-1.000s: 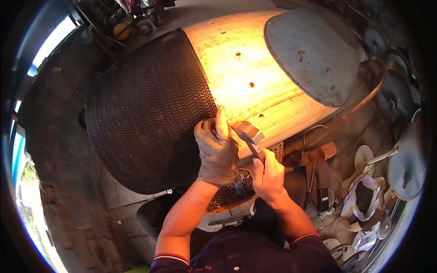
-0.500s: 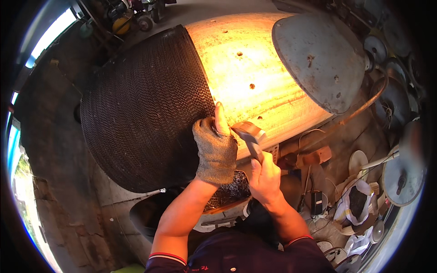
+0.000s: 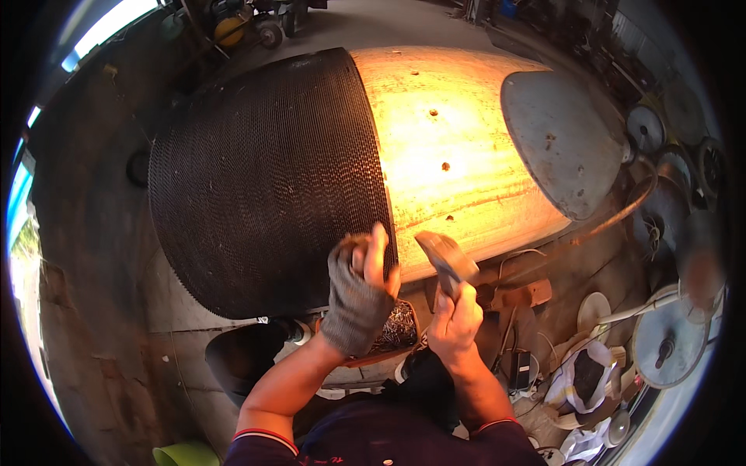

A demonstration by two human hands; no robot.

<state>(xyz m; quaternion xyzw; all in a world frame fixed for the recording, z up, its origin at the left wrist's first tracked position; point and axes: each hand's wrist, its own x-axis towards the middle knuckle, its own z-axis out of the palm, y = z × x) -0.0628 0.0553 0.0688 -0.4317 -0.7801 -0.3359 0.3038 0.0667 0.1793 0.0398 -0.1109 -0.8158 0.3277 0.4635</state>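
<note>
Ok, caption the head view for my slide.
Right hand holds a hammer, gloved left hand near a brightly lit, partly covered drum.

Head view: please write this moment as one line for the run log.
left hand: gloved, near dark ridged covering | right hand: grips hammer | pale drum: brightly lit | grey shade: over drum's right end
</note>
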